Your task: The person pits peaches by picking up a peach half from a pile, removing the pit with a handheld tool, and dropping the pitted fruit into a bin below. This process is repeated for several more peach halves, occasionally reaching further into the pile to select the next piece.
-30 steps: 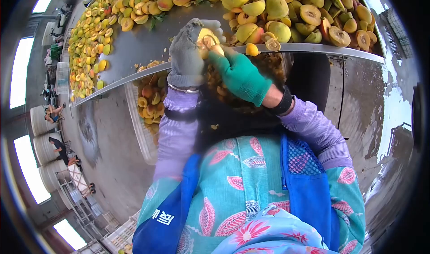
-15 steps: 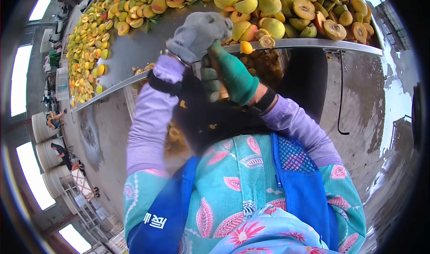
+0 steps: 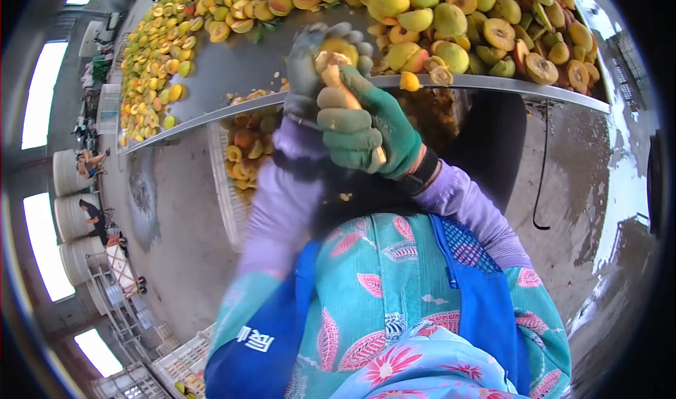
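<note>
My left hand (image 3: 308,66), in a grey glove, is curled round a yellow peach (image 3: 343,49) just above the table's near edge. My right hand (image 3: 370,121), in a green glove with a dark wristband, grips a wooden-handled tool (image 3: 350,97). The tool's upper end meets the peach, where pale, wet-looking flesh shows; its working tip is hidden. Both hands touch or nearly touch each other. Just right of them, whole and halved peaches (image 3: 451,20) lie piled on the metal table (image 3: 232,68), some halves with the pit showing.
The table's raised metal rim (image 3: 514,87) runs across in front of me. Below it stands a crate (image 3: 224,181) with peach pieces. More peach halves (image 3: 151,71) spread along the left. A black hooked rod (image 3: 542,173) hangs at right. People sit far left by round tubs (image 3: 70,216).
My left hand has turned from a back-up closed pose to palm-up, showing the peach. My right hand has come up beside it, with the tool's handle now visible. The view has shifted slightly.
</note>
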